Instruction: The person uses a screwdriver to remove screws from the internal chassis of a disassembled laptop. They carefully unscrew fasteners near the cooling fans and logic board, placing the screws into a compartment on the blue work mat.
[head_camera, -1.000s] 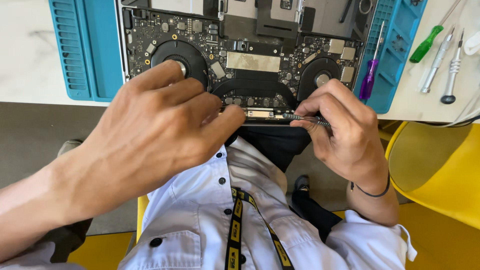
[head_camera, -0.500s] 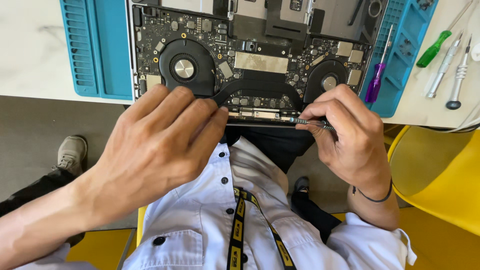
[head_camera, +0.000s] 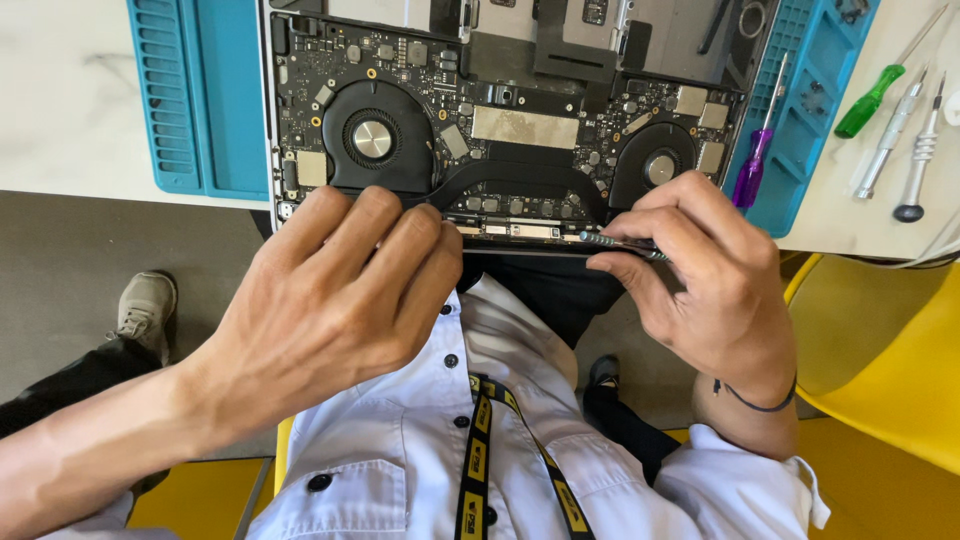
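An opened laptop (head_camera: 520, 130) on a blue repair mat (head_camera: 205, 100) is steadied at its near edge by the left hand (head_camera: 330, 300), fingers loosely extended, while a slim screwdriver (head_camera: 620, 243) is pinched in the right hand (head_camera: 710, 290).

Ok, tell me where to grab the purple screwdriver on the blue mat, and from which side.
Grip the purple screwdriver by its thick purple handle, the lower end. It lies flat on the blue mat, thin shaft pointing away up the mat, and the open laptop crowds its left side. Probably best to come from above, fingers pinching across the handle, since the right hand is nearest.
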